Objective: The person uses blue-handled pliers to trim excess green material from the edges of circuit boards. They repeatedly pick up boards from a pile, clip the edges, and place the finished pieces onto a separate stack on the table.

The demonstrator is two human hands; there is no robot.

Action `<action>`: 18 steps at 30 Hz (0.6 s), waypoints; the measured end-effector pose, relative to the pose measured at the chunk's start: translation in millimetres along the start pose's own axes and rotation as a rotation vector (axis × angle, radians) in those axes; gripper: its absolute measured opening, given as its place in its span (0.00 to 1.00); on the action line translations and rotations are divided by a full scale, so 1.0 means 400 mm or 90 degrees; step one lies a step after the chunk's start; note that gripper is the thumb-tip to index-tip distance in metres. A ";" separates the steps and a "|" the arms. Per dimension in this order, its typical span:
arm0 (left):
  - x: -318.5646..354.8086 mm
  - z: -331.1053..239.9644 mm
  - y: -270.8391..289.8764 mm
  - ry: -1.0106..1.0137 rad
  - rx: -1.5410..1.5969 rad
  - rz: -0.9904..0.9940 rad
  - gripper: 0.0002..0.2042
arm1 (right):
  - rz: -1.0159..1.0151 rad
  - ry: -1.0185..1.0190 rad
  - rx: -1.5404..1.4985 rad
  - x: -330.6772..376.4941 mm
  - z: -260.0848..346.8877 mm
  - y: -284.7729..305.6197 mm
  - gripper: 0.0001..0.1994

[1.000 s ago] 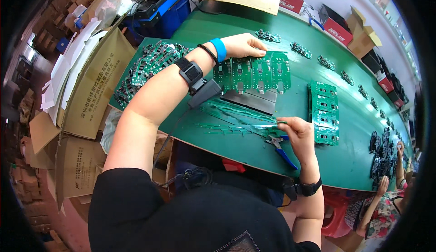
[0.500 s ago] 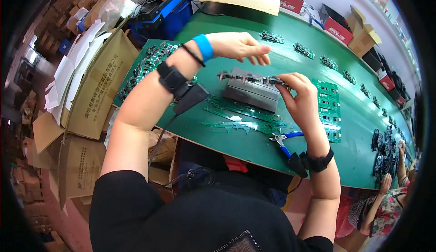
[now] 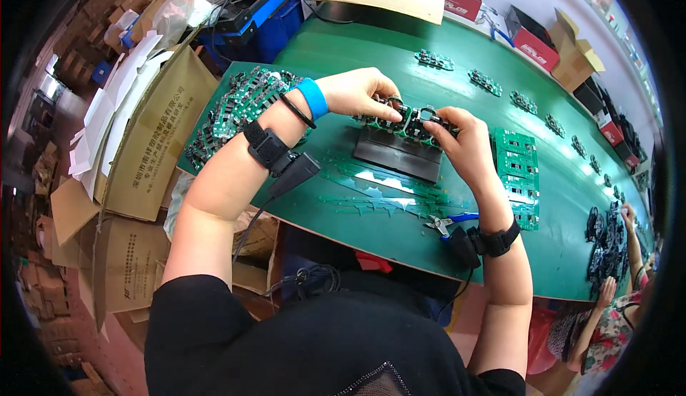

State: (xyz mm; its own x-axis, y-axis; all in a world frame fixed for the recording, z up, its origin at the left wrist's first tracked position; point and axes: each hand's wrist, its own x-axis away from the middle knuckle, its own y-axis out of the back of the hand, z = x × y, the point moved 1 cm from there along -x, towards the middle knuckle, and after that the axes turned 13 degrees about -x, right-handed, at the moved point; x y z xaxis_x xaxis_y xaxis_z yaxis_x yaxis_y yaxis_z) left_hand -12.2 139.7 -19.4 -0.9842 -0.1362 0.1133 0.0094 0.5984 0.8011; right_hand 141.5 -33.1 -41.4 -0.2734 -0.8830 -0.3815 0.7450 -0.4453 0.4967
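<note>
A single head-worn fisheye view looks steeply down from just above the person's shoulders onto the green surface [image 3: 572, 203], facing its far edge. It sits close: both forearms rise from the lower edge, and the left hand [image 3: 355, 92] and right hand [image 3: 464, 142] meet near the middle. Straight edges bow toward the dark round rim; the surface's near edge curves across the lower half.

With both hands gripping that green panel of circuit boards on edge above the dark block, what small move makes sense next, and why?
Probably a short bend to snap the green panel of circuit boards apart. The left hand and right hand pinch it at opposite ends, on edge over the dark rectangular block. Separated green boards already lie on the green table beside the right hand. The blue-handled cutters lie unused.
</note>
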 end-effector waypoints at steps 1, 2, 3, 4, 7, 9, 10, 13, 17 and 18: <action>-0.003 0.006 -0.003 -0.007 0.001 0.008 0.15 | 0.001 -0.015 -0.010 -0.002 -0.004 -0.001 0.10; -0.003 0.003 -0.001 -0.002 0.013 0.007 0.16 | 0.002 -0.029 -0.019 -0.004 -0.005 0.000 0.11; -0.016 0.013 -0.001 -0.005 0.002 -0.028 0.16 | -0.033 -0.009 0.010 -0.010 -0.013 -0.001 0.11; -0.045 0.031 0.000 -0.009 -0.008 -0.062 0.17 | -0.068 0.009 0.038 -0.021 -0.031 -0.005 0.11; -0.111 0.093 0.018 0.023 -0.103 -0.146 0.21 | -0.096 -0.014 0.080 -0.077 -0.086 -0.027 0.13; -0.149 0.117 0.022 0.071 -0.133 -0.084 0.22 | -0.080 -0.056 0.141 -0.106 -0.117 -0.035 0.13; -0.155 0.133 0.027 0.095 -0.128 -0.058 0.22 | -0.054 -0.098 0.138 -0.121 -0.125 -0.036 0.14; -0.171 0.172 0.030 0.158 -0.096 -0.001 0.22 | -0.028 -0.169 0.142 -0.144 -0.151 -0.045 0.14; -0.165 0.192 0.052 0.209 -0.039 -0.063 0.23 | -0.053 -0.170 0.108 -0.140 -0.151 -0.039 0.15; -0.159 0.197 0.067 0.217 -0.018 -0.103 0.22 | -0.061 -0.179 0.056 -0.138 -0.146 -0.030 0.15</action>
State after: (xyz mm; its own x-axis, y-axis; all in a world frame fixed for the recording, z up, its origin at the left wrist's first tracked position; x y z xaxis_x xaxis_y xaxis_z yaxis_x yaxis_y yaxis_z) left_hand 36.8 226.5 -51.3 -0.8583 -0.4845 0.1694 -0.1312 0.5261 0.8402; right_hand 183.1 29.7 -71.9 -0.5063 -0.8377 -0.2049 0.6558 -0.5283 0.5393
